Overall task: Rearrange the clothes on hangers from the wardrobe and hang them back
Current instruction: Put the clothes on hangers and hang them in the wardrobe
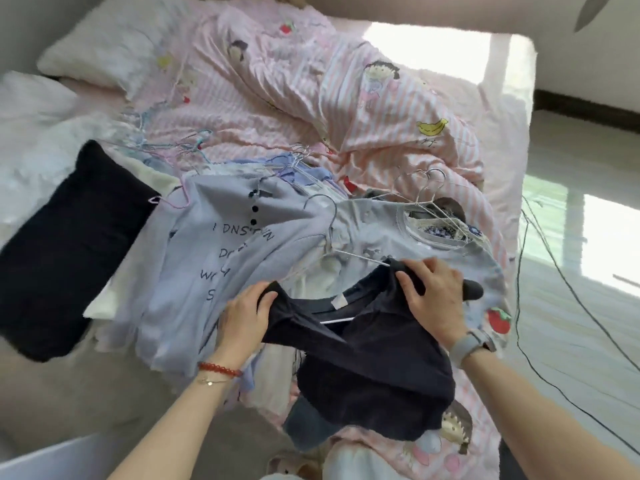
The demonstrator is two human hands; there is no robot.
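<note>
dark top (374, 368): matt knit cloth | hanger (325, 216): shiny metal wire | quilt (277, 109): soft striped cloth | floor (571, 306): glossy

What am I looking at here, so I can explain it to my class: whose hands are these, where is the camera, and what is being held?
There is no machine. A person wears a camera on the head, looking down at their own hands. The left hand and right hand each grip a shoulder of a dark top; a white hanger bar shows at its neckline. Beneath lies a pale blue shirt with lettering, beside wire hangers, on a bed with a pink striped quilt.
</note>
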